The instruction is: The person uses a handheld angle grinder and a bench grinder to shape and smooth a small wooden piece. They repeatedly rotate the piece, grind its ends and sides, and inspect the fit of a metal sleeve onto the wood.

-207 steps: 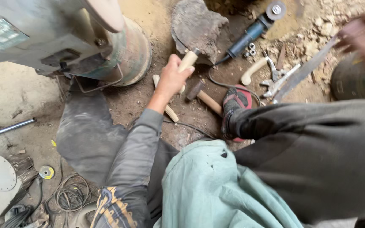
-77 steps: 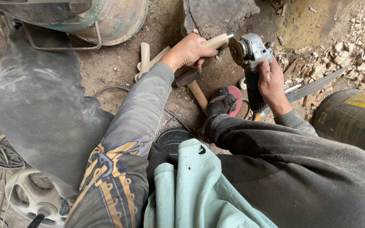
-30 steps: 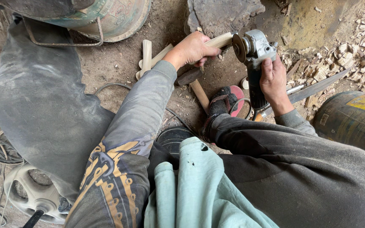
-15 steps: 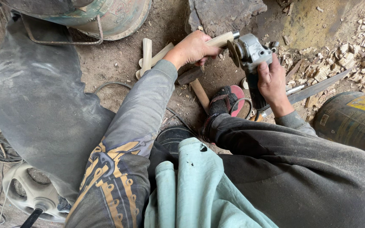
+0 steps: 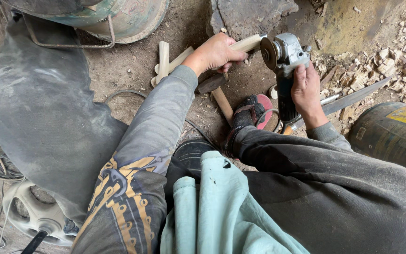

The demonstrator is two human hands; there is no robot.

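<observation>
Closer now, the grinder (image 5: 285,61) gripped in the right hand (image 5: 306,89) met the wooden stick (image 5: 246,43) clasped by the left hand (image 5: 217,52).

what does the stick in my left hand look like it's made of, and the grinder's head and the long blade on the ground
Stick: pale, bare wood by its cream colour and matt, unvarnished surface. Grinder head: likely cast metal, dull silver-grey with a slight sheen; its grip looks like dark plastic or rubber, hard to tell which. Blade: apparently steel, flat, grey and worn, without shine.
</observation>
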